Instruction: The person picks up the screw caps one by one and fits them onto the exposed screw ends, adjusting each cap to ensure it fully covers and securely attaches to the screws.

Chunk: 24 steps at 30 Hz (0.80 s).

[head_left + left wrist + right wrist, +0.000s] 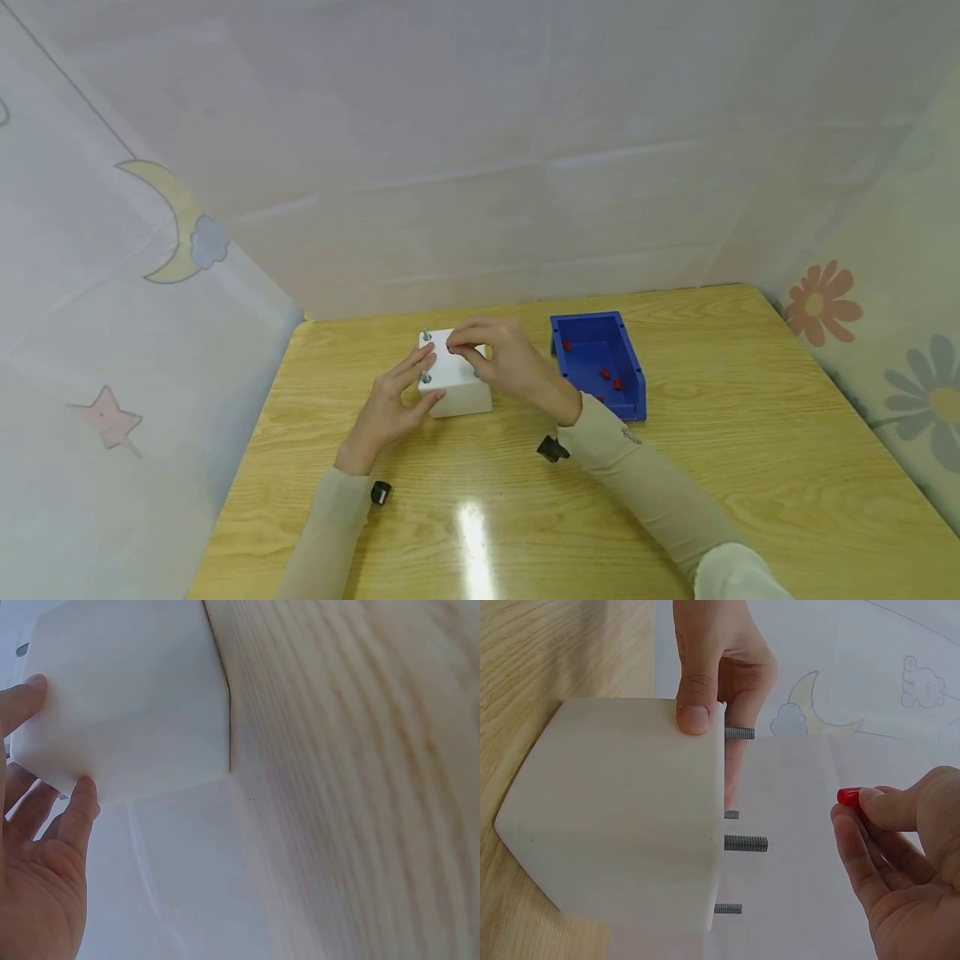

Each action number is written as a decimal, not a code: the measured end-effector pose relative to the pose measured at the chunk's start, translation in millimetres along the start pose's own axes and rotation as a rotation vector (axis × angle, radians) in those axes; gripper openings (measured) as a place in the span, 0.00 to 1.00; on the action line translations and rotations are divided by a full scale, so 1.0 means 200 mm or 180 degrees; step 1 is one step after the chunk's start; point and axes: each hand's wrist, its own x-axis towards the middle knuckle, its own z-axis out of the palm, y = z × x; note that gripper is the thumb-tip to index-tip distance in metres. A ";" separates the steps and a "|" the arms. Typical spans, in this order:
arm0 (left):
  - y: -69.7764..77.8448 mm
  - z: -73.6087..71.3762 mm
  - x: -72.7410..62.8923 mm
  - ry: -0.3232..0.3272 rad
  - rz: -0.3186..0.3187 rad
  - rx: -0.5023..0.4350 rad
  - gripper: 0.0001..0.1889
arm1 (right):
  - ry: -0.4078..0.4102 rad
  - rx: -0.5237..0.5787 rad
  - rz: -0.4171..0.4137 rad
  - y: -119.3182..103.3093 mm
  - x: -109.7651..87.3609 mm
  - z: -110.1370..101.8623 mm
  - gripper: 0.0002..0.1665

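Observation:
A white block (pixel 461 401) stands on the table, with threaded metal studs (pixel 746 844) sticking up from its top face. My left hand (pixel 385 411) grips the block at its left side, thumb on the near face and fingers on the top edge. Between the thumb and fingers of my right hand (pixel 508 357) is pinched a small red cap (pixel 849 796), held above the block's top. In the right wrist view the cap is apart from the studs. That hand partly hides the block's right side in the head view.
Right of the block is a blue bin (pixel 633 385) with several red caps (pixel 604 374) lying in it. My right forearm passes close to its near left corner. The wooden table (pixel 720 400) is bounded by a pale printed cloth (pixel 420 242) behind and at both sides.

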 end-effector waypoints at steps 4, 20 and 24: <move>0.00 0.00 0.00 0.0015 0.0039 0.0023 0.34 | 0.0003 0.0003 -0.0032 0.00 0.00 0.01 0.09; 0.01 0.00 0.00 0.0024 0.0044 0.0041 0.34 | 0.0019 0.0112 -0.0024 0.01 0.01 0.07 0.10; 0.02 0.00 0.00 -0.0003 0.0005 0.0031 0.33 | 0.0021 0.0123 -0.0030 0.00 0.02 0.07 0.10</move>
